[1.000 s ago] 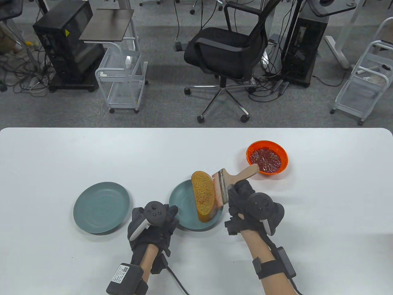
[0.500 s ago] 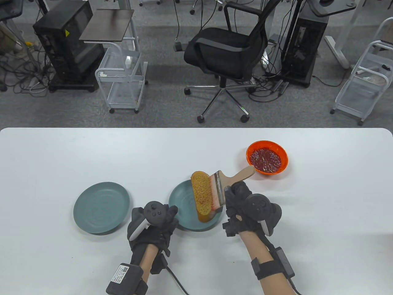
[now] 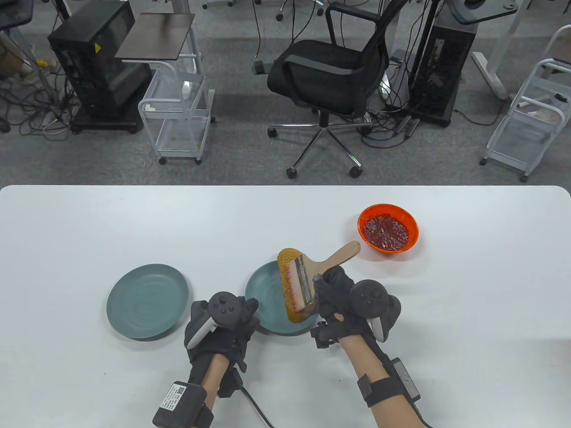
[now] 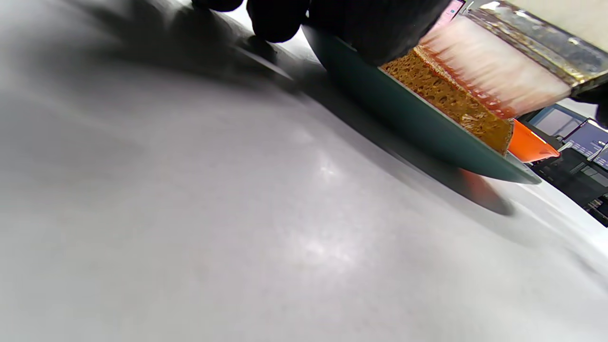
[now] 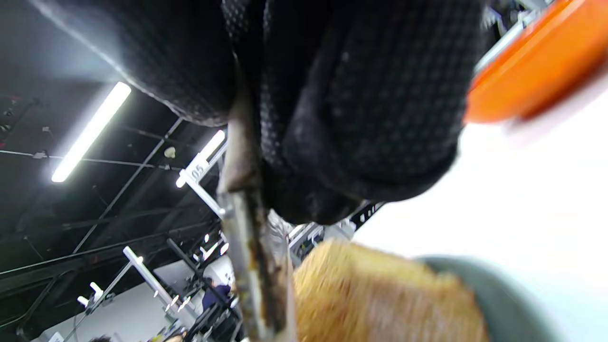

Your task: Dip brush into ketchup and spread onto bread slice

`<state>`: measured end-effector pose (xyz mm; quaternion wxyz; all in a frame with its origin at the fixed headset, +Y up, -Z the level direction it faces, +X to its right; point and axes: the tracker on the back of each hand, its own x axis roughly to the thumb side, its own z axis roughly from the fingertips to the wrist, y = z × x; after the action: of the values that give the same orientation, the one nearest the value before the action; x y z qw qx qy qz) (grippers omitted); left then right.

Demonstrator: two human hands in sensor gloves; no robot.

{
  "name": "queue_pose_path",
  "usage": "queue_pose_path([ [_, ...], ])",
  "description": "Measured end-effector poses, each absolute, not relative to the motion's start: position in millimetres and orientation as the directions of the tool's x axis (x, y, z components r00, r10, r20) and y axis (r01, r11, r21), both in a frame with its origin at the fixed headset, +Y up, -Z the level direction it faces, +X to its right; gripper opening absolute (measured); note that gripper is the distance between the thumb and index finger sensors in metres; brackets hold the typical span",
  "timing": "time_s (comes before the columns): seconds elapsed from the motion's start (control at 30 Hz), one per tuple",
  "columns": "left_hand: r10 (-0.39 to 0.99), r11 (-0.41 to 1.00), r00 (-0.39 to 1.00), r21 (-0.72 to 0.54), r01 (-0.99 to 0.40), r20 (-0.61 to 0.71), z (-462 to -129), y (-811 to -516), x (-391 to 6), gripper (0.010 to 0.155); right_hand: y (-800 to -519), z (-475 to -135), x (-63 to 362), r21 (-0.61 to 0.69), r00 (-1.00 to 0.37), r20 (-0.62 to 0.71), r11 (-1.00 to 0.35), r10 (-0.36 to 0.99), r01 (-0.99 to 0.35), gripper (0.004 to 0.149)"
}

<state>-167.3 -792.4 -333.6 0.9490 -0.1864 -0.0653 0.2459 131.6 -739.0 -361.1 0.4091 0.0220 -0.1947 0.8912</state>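
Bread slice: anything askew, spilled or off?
Nothing spilled. The bread slice overhangs the far rim of its plate rather than lying centred. The right hand holds the brush with its bristles on the bread.

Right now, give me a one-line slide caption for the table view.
Right hand sweeps the ketchup-tipped brush across the bread slice while the left hand steadies the teal plate.

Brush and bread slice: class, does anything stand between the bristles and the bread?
Nothing visible does. The brush, held by the right hand, already lies with its bristles on the bread slice on the plate.
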Motion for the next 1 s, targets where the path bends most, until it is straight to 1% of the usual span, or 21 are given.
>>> queue_pose_path([
  [0.07,0.486,0.812,0.873,-0.386,-0.438,0.032,-333.5,-792.4,-167.0,0.053,-732.5,-359.1,144.2,-0.418,-0.762,0.216,-0.647,0.611,-0.637,0.046],
  [0.1,0.485,0.813,0.874,-0.385,-0.437,0.032,-333.6,-792.4,-167.0,0.053,-731.5,-358.6,147.0,-0.428,-0.768,0.217,-0.649,0.602,-0.629,0.046],
  [0.17,0.483,0.814,0.875,-0.385,-0.435,0.032,-333.5,-792.5,-166.7,0.053,-731.7,-358.7,149.0,-0.41,-0.712,0.218,-0.6,0.667,-0.687,0.046],
  [0.27,0.484,0.813,0.875,-0.385,-0.436,0.031,-333.5,-792.5,-166.1,0.053,-741.0,-362.7,139.5,-0.331,-0.58,0.193,-0.504,0.792,-0.798,0.046],
  [0.33,0.485,0.813,0.874,-0.384,-0.437,0.032,-333.4,-792.8,-166.2,0.053,-750.2,-366.4,131.2,-0.306,-0.54,0.162,-0.478,0.826,-0.823,0.046],
  [0.4,0.486,0.814,0.873,-0.382,-0.438,0.034,-333.3,-792.9,-166.1,0.053,-757.0,-368.5,129.1,-0.293,-0.548,0.106,-0.501,0.829,-0.814,0.046],
  [0.43,0.489,0.813,0.872,-0.382,-0.44,0.037,-333.3,-793.2,-166.2,0.053,-758.0,-368.3,131.9,-0.308,-0.551,0.083,-0.505,0.83,-0.806,0.046],
  [0.5,0.492,0.811,0.87,-0.384,-0.442,0.037,-333.2,-793.2,-166.5,0.053,-753.9,-368.7,139.3,-0.329,-0.553,0.096,-0.498,0.828,-0.803,0.046],
  [0.6,0.486,0.813,0.873,-0.387,-0.436,0.036,-333.4,-792.6,-166.2,0.053,-744.7,-366.0,155.1,-0.435,-0.671,0.137,-0.564,0.729,-0.701,0.046],
  [0.63,0.484,0.813,0.875,-0.387,-0.434,0.036,-333.4,-792.5,-166.2,0.053,-743.8,-364.7,158.3,-0.449,-0.669,0.14,-0.555,0.73,-0.7,0.046],
  [0.7,0.481,0.816,0.876,-0.384,-0.433,0.036,-333.2,-792.6,-166.1,0.053,-745.6,-363.5,159.4,-0.428,-0.606,0.13,-0.507,0.785,-0.748,0.046],
  [0.77,0.477,0.817,0.878,-0.384,-0.429,0.033,-333.1,-792.3,-166.1,0.053,-752.5,-363.3,152.7,-0.379,-0.489,0.119,-0.416,0.864,-0.827,0.046],
  [0.83,0.465,0.823,0.885,-0.385,-0.417,0.035,-333.1,-791.5,-165.2,0.053,-758.4,-364.4,143.2,-0.331,-0.441,0.095,-0.389,0.893,-0.86,0.046],
  [0.9,0.463,0.823,0.886,-0.388,-0.414,0.035,-333.4,-791.3,-165.4,0.053,-762.8,-365.2,134.4,-0.296,-0.466,0.081,-0.425,0.881,-0.855,0.046],
  [0.97,0.471,0.818,0.882,-0.39,-0.422,0.035,-333.6,-791.8,-166.6,0.053,-765.1,-366.4,131.5,-0.294,-0.52,0.082,-0.478,0.85,-0.828,0.046],
  [1.0,0.472,0.818,0.881,-0.39,-0.423,0.036,-333.6,-791.9,-167.0,0.053,-764.8,-366.6,132.3,-0.309,-0.527,0.087,-0.48,0.846,-0.821,0.046],
])
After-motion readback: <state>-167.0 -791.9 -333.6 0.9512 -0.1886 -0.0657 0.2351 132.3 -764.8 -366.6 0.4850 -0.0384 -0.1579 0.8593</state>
